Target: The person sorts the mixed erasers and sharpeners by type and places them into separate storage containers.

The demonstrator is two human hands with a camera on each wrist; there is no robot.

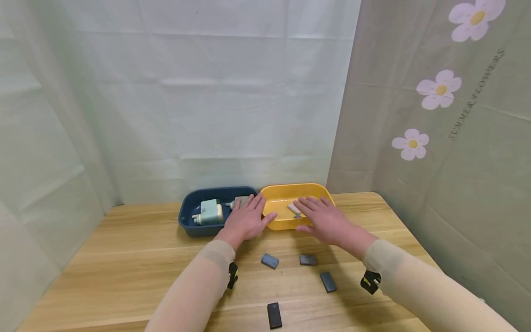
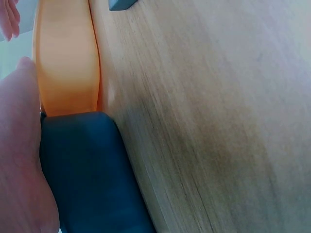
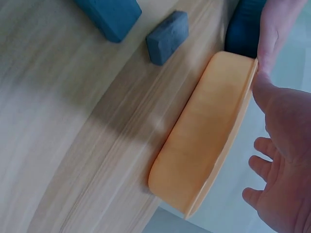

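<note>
Blue bin (image 1: 192, 229) and yellow bin (image 1: 286, 225) stand side by side at the far edge of the counter (image 1: 124, 258), ends meeting. Left hand (image 1: 244, 220) over the blue bin's right end, fingers extended, grasping nothing; right hand (image 1: 327, 222) over the yellow bin's right part, fingers spread and slightly bent, likewise without a hold. Whether either hand touches a rim: cannot tell. Blue bin carries two pale nozzled pieces (image 1: 210, 213), one partly behind the left hand; yellow bin holds a pale piece (image 1: 293, 209). Four small dark blocks (image 1: 270, 261) lie nearer the person. Bins look like thin, smooth plastic: probably light, fairly stiff, a little slippery, hardly fragile. Best hold likely thumb and fingers across the rim, one hand per end, kept level since loose contents could slide.
</note>
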